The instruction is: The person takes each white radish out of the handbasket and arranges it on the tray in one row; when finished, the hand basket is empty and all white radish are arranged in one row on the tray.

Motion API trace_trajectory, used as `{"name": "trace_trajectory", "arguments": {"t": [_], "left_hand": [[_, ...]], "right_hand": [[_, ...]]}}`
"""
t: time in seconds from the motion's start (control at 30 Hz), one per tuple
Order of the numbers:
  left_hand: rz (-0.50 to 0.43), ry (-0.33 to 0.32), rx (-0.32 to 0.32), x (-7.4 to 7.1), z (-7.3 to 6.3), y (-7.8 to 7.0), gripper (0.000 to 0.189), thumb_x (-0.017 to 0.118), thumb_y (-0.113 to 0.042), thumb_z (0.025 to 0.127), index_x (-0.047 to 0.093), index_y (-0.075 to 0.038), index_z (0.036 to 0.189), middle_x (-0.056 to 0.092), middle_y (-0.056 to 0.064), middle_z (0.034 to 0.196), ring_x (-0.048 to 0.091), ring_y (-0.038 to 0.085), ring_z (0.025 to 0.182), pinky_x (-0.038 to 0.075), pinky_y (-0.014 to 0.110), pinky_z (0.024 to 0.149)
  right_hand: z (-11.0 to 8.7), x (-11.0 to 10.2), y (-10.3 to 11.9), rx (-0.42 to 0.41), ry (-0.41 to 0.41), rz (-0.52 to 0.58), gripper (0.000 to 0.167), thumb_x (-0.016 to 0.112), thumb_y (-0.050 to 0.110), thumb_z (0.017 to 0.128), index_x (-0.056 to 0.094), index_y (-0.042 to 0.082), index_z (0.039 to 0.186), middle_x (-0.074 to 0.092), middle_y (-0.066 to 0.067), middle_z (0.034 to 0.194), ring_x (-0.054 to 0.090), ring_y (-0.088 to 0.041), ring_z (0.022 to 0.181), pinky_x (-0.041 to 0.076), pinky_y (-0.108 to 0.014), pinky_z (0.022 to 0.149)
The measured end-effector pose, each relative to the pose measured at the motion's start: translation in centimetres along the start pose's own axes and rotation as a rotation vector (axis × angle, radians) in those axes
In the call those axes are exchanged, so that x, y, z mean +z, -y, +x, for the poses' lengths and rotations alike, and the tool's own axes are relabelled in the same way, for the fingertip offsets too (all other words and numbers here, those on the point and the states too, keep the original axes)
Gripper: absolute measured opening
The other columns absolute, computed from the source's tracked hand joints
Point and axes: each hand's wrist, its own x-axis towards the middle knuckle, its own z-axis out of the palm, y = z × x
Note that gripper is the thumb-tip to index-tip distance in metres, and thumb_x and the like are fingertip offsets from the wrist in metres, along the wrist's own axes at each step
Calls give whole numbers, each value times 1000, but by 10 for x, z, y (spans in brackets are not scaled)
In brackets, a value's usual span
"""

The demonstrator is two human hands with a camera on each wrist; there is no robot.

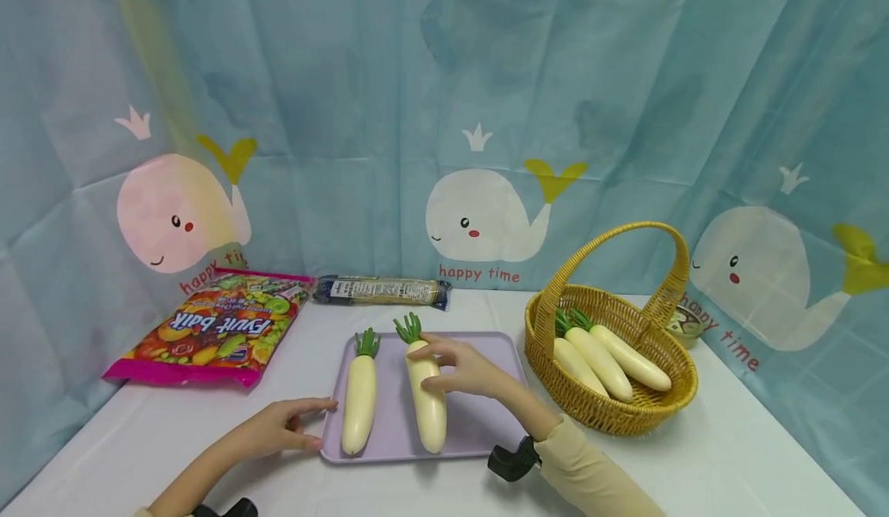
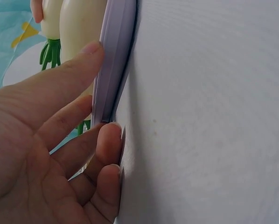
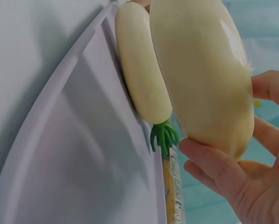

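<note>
My right hand point(image 1: 461, 366) grips a white radish point(image 1: 429, 409) with green leaves around its upper half, over the middle of a lilac tray point(image 1: 479, 424). In the right wrist view the held radish point(image 3: 205, 74) hangs above the tray floor, thumb on one side and fingers on the other. A second white radish point(image 1: 359, 405) lies along the tray's left side. At the tray's left edge is my left hand point(image 1: 278, 427), its thumb and fingertips touching the rim point(image 2: 112, 60). In the left wrist view its lower fingers point(image 2: 109, 144) curl loosely against the white table.
Right of the tray stands a wicker basket point(image 1: 611, 417) with a tall handle, holding several white radishes point(image 1: 604, 359). A tin point(image 1: 686, 326) sits behind it. At the back left lie a fruit candy bag point(image 1: 215, 328) and a long clear packet point(image 1: 382, 291). A whale-print curtain point(image 1: 347, 154) hangs behind.
</note>
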Motion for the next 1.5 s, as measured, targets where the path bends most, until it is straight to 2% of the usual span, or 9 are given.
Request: {"name": "trace_trajectory", "arguments": {"t": [0.1, 0.27, 0.37, 0.6, 0.77, 0.83, 1.13, 1.37, 1.5], "left_hand": [[8, 3, 0, -1, 0, -1, 57, 68, -26, 79, 49, 4, 123, 46, 2, 70, 38, 7, 55, 32, 22, 50], [9, 8, 4, -2, 1, -1, 57, 68, -26, 79, 49, 4, 123, 46, 2, 71, 38, 6, 55, 32, 22, 50], [16, 9, 15, -3, 1, 0, 57, 68, -26, 79, 49, 4, 123, 46, 1, 70, 38, 5, 54, 32, 22, 49], [-11, 2, 12, -4, 1, -4, 57, 69, -23, 79, 48, 5, 124, 50, 4, 77, 38, 7, 55, 33, 22, 50], [-10, 1, 12, -2, 1, -6, 56, 69, -23, 79, 49, 5, 123, 45, -1, 64, 37, 6, 54, 32, 22, 49], [0, 0, 11, -2, 1, -5, 56, 68, -24, 79, 49, 5, 123, 45, -1, 65, 37, 6, 54, 32, 22, 49], [2, 1, 5, -2, -1, -3, 57, 68, -26, 79, 49, 5, 122, 45, -1, 64, 38, 6, 54, 32, 21, 49], [-7, 1, -8, -1, -1, -3, 56, 68, -26, 79, 50, 4, 123, 45, 0, 66, 37, 7, 55, 31, 22, 50], [-4, 2, -1, -1, -1, -3, 56, 68, -26, 79, 49, 4, 123, 45, 0, 66, 37, 6, 55, 31, 22, 50]], "right_hand": [[5, 4, -3, 14, -6, 5, 38, 67, 14, 79, 60, 5, 116, 29, -17, 139, 51, -28, 106, 44, -30, 77], [12, 15, -4, 130, -37, 59, 37, 69, 12, 77, 62, 7, 113, 29, -17, 139, 56, -25, 96, 48, -28, 61], [16, 22, -5, 178, -64, 76, 32, 68, 7, 77, 64, 4, 108, 34, -20, 135, 56, -27, 95, 48, -28, 60], [26, 34, -4, 189, -88, -56, 33, 68, 5, 75, 64, 6, 108, 51, -13, 122, 56, -32, 97, 47, -24, 63], [25, 40, -2, 220, -107, -23, 37, 70, 7, 75, 63, 10, 111, 48, -11, 126, 57, -27, 94, 48, -28, 56], [23, 38, 0, 216, -103, -14, 37, 69, 7, 76, 63, 10, 112, 48, -10, 127, 56, -28, 96, 49, -28, 57], [5, 6, 11, 201, -65, 53, 39, 68, 12, 80, 59, 9, 118, 34, -14, 137, 45, -36, 111, 49, -28, 61], [-29, -38, 33, 145, -59, -6, 41, 66, 18, 82, 57, 10, 121, 31, -10, 139, 43, -31, 114, 49, -29, 65], [-52, -71, 42, 101, -87, -87, 41, 66, 20, 83, 57, 8, 121, 32, -11, 139, 45, -30, 112, 48, -29, 66]]}}
